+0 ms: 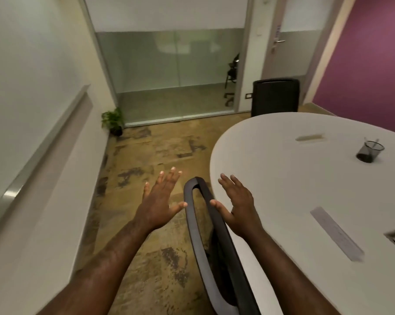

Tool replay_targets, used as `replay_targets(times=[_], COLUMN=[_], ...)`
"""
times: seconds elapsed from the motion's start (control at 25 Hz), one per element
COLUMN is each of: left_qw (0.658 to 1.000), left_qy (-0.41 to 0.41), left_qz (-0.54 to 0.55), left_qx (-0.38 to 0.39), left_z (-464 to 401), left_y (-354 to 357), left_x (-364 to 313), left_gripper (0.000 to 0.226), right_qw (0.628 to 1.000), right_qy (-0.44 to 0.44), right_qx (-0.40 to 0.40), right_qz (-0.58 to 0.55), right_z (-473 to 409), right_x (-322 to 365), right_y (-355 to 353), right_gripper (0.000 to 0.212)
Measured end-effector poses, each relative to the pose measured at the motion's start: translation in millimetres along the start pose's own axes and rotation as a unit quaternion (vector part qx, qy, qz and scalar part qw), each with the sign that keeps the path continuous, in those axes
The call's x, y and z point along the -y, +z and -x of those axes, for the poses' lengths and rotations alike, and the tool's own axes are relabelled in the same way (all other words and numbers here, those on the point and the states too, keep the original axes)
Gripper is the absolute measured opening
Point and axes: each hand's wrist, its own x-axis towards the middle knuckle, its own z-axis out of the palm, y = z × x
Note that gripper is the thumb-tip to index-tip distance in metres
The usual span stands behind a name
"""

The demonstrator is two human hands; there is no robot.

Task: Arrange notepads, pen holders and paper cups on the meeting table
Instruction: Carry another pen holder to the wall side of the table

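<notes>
Standing on the white meeting table point(282, 178), well right, the mesh pen holder point(369, 151) holds perhaps two pens. Left hand point(156, 204) and right hand point(238, 209) hover spread, empty, flanking a chair back point(211, 223); reach round it.

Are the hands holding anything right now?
No, nothing is held. The left hand and right hand are open with fingers spread, one on each side of the black curved chair back, not gripping it.
</notes>
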Motion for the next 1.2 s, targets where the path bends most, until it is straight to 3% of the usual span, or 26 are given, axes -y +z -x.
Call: replay_targets(times=[0.32, 0.64, 0.8, 1.2], left_qw=[0.997, 0.998, 0.997, 0.995], left_qy=[-0.075, -0.061, -0.054, -0.041], left_qz=[0.017, -0.002, -0.001, 0.005], left_qx=[-0.007, 0.034, 0.062, 0.086], left_z=[-24.1, -123.3, -171.6, -360.1], left_y=[0.6, -14.6, -19.8, 12.8], left_x=[106.5, 254.5, 296.1, 366.6], left_gripper=[0.089, 0.089, 0.09, 0.09], right_qw=[0.996, 0.992, 0.99, 0.983], right_qy=[-0.05, -0.024, 0.006, 0.059], right_qx=[0.072, 0.11, 0.127, 0.156], right_qz=[0.029, 0.052, 0.061, 0.082], right_z=[-95.6, -226.3, -269.6, -415.5], right_x=[22.5, 40.7, 41.0, -57.6], right_y=[93.7, 220.0, 254.7, 329.2], right_gripper=[0.066, 0.064, 0.064, 0.063])
